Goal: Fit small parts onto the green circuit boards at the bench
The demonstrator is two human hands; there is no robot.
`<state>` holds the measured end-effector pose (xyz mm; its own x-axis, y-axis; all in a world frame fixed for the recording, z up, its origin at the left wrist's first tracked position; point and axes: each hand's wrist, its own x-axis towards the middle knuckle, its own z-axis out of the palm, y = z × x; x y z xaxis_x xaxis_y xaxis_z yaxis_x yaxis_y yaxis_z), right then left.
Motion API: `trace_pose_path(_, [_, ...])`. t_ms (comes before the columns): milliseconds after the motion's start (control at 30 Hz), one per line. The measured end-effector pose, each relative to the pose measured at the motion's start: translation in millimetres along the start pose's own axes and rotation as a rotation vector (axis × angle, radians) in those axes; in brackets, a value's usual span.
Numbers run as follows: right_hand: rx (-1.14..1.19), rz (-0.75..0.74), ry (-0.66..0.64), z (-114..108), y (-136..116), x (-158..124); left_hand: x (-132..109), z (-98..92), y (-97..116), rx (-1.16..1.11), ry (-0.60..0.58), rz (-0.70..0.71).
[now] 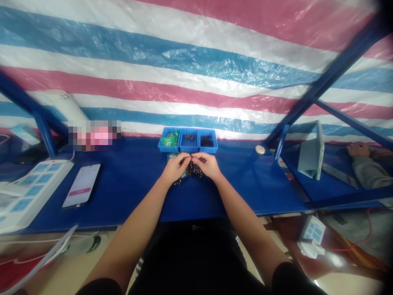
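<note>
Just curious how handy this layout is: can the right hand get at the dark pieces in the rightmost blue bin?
Probably yes: the right hand is just in front of that open-topped bin, and nothing visible blocks its way to the dark pieces.

Parts bins (188, 148) and tarpaulin wall (184, 88) suggest a workshop.

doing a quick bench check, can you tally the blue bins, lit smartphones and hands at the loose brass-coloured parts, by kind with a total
Blue bins: 3
Lit smartphone: 1
Left hand and right hand at the loose brass-coloured parts: 2
Total: 6
</note>
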<state>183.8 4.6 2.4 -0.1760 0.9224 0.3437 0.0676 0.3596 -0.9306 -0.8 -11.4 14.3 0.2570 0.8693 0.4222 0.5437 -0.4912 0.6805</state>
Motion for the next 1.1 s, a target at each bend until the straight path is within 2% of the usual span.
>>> trace_pose_path(233, [0.049,0.038,-0.019,0.6,2.1,0.4,0.7,4.9,-7.1,0.013,0.068,0.022])
trace_pose_path(467, [-0.040,0.000,-0.019,1.9,-1.1,-1.5,1.5,3.3,-5.6,0.040,0.024,-0.017])
trace_pose_path(833, [0.024,0.013,-0.051,0.2,2.9,-0.3,0.8,5.7,-5.8,-0.011,0.075,0.016])
trace_pose_path(1100, [-0.014,-0.009,-0.027,1.7,-1.2,-1.6,1.3,5.1,-7.7,0.035,0.039,-0.012])
